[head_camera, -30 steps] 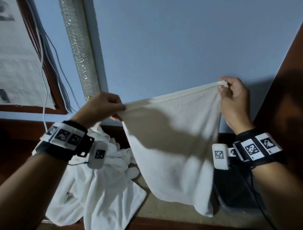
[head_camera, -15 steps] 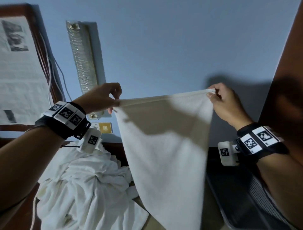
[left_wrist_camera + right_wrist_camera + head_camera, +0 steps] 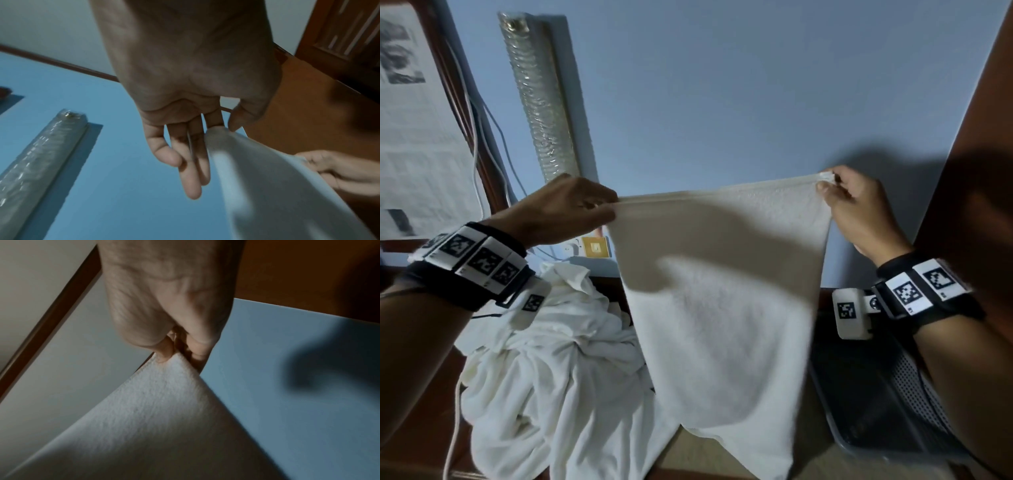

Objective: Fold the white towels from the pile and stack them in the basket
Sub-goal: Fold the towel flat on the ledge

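the towel hangs doubled between your hands, above the counter; your left hand at 9 o'clock and right hand at 3 each pinch a top corner, likely to square its edges. the pile sits at 7, the basket at 4, with open room to lower into.

Pile blocks left; basket unobstructed.

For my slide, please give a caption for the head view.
Both hands, left hand and right hand, hold a white towel up by its top corners.
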The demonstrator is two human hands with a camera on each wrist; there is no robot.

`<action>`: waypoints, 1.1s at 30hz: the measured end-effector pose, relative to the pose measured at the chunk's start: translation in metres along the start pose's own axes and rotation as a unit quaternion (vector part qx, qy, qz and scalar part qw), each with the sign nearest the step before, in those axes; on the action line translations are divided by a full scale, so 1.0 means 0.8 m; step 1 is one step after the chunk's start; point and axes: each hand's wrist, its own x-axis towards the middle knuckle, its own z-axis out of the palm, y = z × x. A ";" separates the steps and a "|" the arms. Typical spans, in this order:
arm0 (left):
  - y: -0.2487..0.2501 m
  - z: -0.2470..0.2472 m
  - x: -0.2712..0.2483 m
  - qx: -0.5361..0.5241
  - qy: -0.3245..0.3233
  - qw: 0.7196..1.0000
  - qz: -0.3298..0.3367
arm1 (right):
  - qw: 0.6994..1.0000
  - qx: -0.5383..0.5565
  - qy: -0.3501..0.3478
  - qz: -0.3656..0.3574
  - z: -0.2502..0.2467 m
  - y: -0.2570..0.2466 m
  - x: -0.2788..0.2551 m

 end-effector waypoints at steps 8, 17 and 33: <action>0.020 0.027 -0.050 -0.292 0.084 0.953 0.014 | 0.998 -0.025 -0.049 -0.004 -0.021 -0.033 -0.063; 0.047 -0.031 -0.125 -0.480 0.089 0.871 0.059 | 0.990 0.139 0.019 0.007 -0.071 -0.136 -0.130; -0.062 0.154 -0.127 -0.100 -0.018 0.989 -0.104 | 0.979 0.081 -0.111 0.149 -0.016 -0.093 -0.232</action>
